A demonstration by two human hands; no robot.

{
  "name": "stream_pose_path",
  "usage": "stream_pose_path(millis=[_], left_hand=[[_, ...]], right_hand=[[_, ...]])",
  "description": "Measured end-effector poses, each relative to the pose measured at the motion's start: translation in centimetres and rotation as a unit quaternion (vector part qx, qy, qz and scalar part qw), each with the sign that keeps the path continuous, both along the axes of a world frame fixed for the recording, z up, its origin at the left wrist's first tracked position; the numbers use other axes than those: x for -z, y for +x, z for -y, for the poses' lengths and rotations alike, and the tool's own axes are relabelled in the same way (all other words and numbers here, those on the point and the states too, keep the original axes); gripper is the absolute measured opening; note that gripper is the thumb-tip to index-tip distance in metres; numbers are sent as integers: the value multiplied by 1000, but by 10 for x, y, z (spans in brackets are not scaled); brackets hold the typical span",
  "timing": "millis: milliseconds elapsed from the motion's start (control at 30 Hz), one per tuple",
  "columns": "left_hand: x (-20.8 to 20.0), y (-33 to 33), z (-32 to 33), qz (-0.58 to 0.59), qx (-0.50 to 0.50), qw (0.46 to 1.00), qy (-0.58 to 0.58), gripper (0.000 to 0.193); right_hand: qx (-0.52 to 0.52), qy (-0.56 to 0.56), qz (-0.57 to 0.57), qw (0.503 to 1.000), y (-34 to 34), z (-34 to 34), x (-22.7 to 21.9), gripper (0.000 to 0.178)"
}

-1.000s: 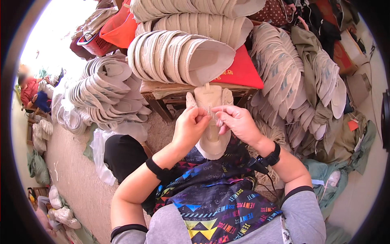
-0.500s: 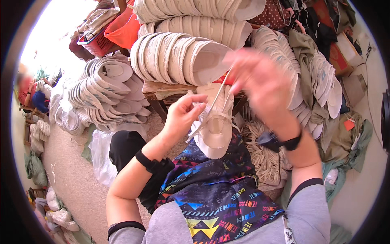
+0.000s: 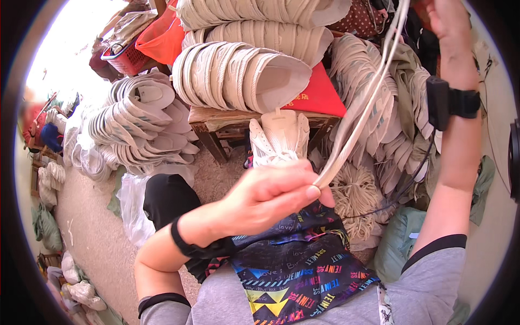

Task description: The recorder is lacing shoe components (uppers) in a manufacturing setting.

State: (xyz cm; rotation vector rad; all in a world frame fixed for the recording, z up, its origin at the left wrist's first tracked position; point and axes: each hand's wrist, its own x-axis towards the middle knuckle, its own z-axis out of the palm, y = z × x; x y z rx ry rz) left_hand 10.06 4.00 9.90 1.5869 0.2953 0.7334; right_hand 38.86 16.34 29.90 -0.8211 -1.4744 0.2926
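My left hand (image 3: 276,195) pinches a pale shoelace (image 3: 357,130) between thumb and fingers. It hovers over my lap, hiding the front of a cream shoe upper (image 3: 281,132). The upper leans against the wooden stool, with lacing on its near side. From the pinch, doubled strands run taut up to the right and leave the picture at the top. Raised high at the upper right is my right hand (image 3: 448,19), closed at the far end of the strands; its fingers are partly cut off by the picture's edge.
Nested shoe uppers (image 3: 216,76) lie on a wooden stool (image 3: 203,122) with a red cloth (image 3: 325,95). More stacks (image 3: 130,119) are on the floor at left and right. A bundle of laces (image 3: 352,197) lies right of my lap, above a green bag (image 3: 401,244).
My right hand has swung from above the shoe upper to the far upper right, stretching the lace out. My left hand has moved down and right, and now grips the strands.
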Motion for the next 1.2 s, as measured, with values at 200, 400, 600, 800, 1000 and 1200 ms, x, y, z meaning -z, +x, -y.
stream_pose_path(millis=[200, 400, 600, 800, 1000, 1200], left_hand=[[-1, -18, -31, 75, -197, 973, -89, 30], [118, -18, -24, -149, -385, 907, -82, 21], [135, -5, -20, -293, -356, 887, 8, 23], [135, -9, -23, -5, -218, 888, -404, 13], [142, -17, -23, 222, -55, 762, -606, 9], [128, -21, -29, 138, -153, 767, -608, 16]], right_hand=[[-14, -346, 325, 880, 23, -3, 112, 17], [-184, -503, 236, 811, -36, 84, 250, 20], [-188, -517, 144, 823, -53, 103, 299, 15], [-254, -546, 54, 796, -48, 101, 289, 15], [-310, -577, 17, 755, -22, 105, 289, 21], [-291, -589, 49, 752, -8, 110, 278, 19]])
